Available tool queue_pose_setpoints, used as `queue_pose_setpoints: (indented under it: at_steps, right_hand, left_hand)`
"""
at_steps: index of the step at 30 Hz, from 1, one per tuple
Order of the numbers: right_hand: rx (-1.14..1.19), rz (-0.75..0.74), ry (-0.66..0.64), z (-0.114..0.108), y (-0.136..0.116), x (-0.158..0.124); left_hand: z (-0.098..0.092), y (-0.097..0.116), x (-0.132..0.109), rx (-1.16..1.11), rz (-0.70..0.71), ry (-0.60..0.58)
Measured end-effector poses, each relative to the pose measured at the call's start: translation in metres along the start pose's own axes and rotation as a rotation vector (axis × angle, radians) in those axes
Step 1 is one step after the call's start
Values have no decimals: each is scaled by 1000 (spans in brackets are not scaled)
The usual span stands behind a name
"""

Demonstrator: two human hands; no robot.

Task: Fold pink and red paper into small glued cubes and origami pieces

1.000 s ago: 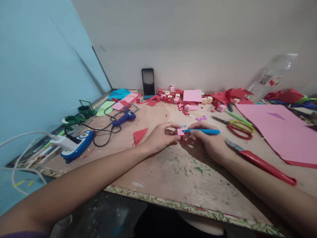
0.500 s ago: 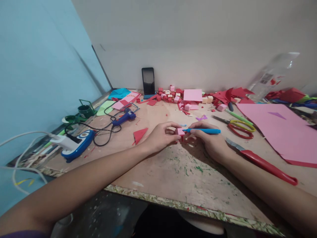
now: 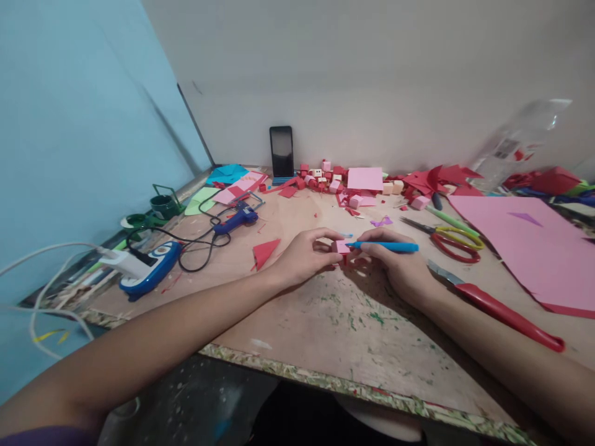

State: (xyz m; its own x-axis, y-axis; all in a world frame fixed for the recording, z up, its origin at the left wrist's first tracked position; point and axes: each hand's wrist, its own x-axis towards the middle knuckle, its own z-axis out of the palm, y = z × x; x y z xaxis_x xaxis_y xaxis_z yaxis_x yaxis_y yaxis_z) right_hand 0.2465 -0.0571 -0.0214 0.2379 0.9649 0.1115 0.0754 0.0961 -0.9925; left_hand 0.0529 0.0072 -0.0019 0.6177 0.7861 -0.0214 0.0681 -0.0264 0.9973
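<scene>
- Head view, straight to the middle: pinching a small pink cube (image 3: pixel 341 247) between thumb and fingers of the left hand (image 3: pixel 307 255), clamped from one side, probably to stop it turning under pressure.
- Meeting it from the other side: gripping a blue pen (image 3: pixel 393 246) in the right hand (image 3: pixel 394 261), fingers closed close to the tip, likely for fine control. Pointing right at the cube's upper face, though too small to tell if truly touching.
- Showing some red beneath the cube, half lost behind fingers; impossible to tell whether joined on.
- Working low over the tabletop (image 3: pixel 297 334), near its middle, presumably for steadiness and elbow room.
- Over to the right now: see scissors (image 3: pixel 458 241) and red-handled cutters (image 3: pixel 509 317) beside the right arm, handles towards the near side, handy for picking up.
- Further right, spot a large pink sheet (image 3: pixel 525 248) laid flat, perhaps to avoid creasing.
- Across to the left: look at a glue gun (image 3: pixel 236 220) with its cord looped loosely, seemingly parked clear of both hands.
- And at the back: leaning upright, a phone (image 3: pixel 281 152), beside heaped little cubes (image 3: pixel 334 178), apparently pushed back to free the working space.
</scene>
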Motion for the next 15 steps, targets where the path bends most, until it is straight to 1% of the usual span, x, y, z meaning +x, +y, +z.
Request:
queue_pose_setpoints:
  at_steps: [8, 15]
  right_hand:
    - [-12, -21, 2, 0, -1, -1]
    - [-29, -42, 4, -2, 3, 2]
  left_hand:
    - [0, 0, 1, 9, 0, 7]
    - [0, 0, 0, 13, 5, 12]
